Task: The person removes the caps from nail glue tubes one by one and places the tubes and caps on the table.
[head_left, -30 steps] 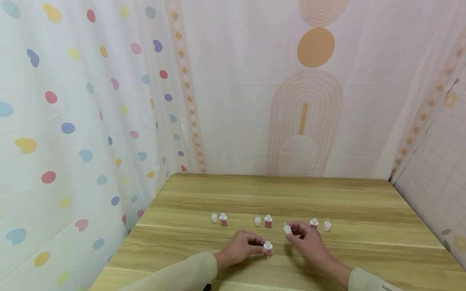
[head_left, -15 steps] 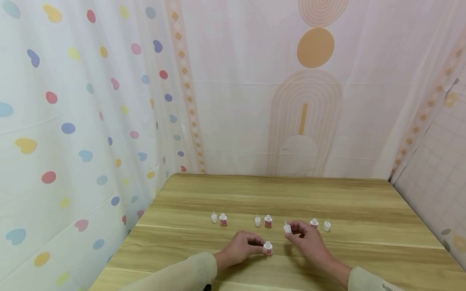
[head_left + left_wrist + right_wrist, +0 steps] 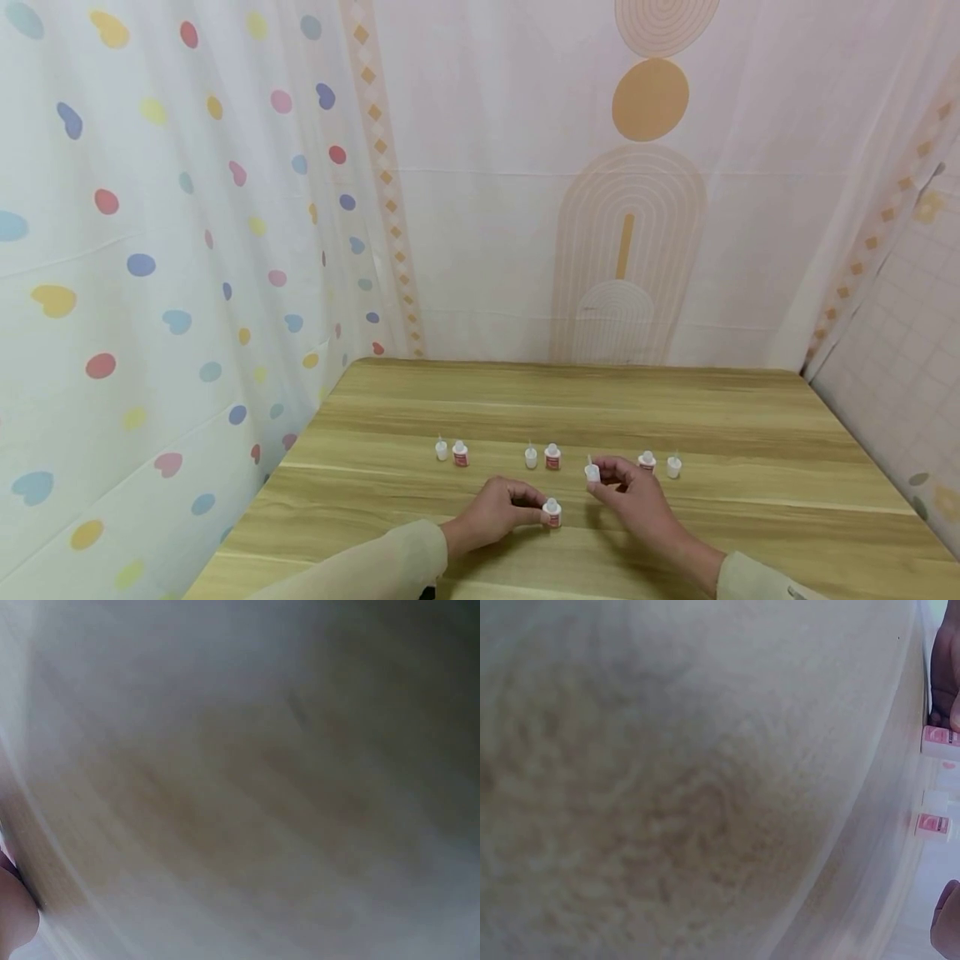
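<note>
Between thumb and fingers, my left hand pinches a small white bottle with a red label, upright at the table with its neck uncapped. To its right, my right hand pinches a white cap whose thin applicator points up. Bottle and cap are apart. In the right wrist view the held bottle shows its pink-red label beside the left fingers. The left wrist view is mostly blurred tabletop, with a bit of the hand at the left edge.
Behind the hands stands a row of similar uncapped bottles: left, middle and right, the last partly behind my right hand. Beside them are caps, left, middle and right. Curtains border the wooden table.
The cap in my right hand has tipped slightly, so its applicator stands more upright. My left hand and the bottle have stayed in place.
</note>
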The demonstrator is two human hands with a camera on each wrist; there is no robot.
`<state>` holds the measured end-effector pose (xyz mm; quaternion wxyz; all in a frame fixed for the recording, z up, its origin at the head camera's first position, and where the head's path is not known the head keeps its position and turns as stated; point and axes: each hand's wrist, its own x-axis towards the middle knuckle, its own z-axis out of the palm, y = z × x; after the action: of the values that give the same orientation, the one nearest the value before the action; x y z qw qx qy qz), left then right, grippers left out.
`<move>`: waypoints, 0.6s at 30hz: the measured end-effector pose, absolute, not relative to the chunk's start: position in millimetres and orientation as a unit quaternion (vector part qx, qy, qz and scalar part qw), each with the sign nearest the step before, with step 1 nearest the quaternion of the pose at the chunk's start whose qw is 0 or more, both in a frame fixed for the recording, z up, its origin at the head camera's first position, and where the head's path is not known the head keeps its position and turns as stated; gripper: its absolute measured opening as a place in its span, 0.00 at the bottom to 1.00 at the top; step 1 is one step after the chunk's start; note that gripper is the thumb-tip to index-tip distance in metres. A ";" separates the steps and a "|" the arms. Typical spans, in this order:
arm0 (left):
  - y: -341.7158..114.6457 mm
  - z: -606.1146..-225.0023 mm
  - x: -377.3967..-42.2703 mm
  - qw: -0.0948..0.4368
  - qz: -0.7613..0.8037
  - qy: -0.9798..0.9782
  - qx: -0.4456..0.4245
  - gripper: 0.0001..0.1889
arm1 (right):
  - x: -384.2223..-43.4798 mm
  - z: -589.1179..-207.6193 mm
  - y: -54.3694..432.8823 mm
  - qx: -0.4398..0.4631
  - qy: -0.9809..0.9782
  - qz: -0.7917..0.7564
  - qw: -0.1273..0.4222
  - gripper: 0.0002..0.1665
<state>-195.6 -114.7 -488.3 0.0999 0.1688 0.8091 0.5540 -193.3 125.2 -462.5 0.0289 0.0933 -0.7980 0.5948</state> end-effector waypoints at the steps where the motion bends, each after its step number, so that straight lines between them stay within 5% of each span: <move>1: -114.9 -488.5 -195.5 0.100 0.554 0.809 0.168 0.05 | -193.6 -462.3 125.1 0.090 -0.799 0.595 0.028 0.16; 10: -115.2 -489.5 -196.1 0.101 0.545 0.816 0.162 0.06 | -190.6 -460.7 125.4 0.091 -0.799 0.593 0.033 0.12; 18: -111.5 -483.0 -192.1 0.094 0.535 0.825 0.156 0.05 | -192.1 -462.4 125.4 0.088 -0.795 0.599 0.032 0.20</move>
<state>-192.1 -111.5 -483.0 0.0939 0.1556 0.8251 0.5350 -192.1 125.4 -462.4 0.0323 0.0875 -0.7952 0.5992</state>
